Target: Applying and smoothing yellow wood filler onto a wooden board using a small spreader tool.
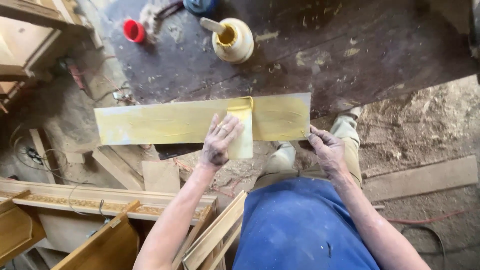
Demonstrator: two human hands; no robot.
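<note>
Dark workbench (350, 45) — bearing glue-coated yellow board (165, 122), cream glue pot (235, 40) with stick, red cap (134, 31), scattered sawdust
</note>
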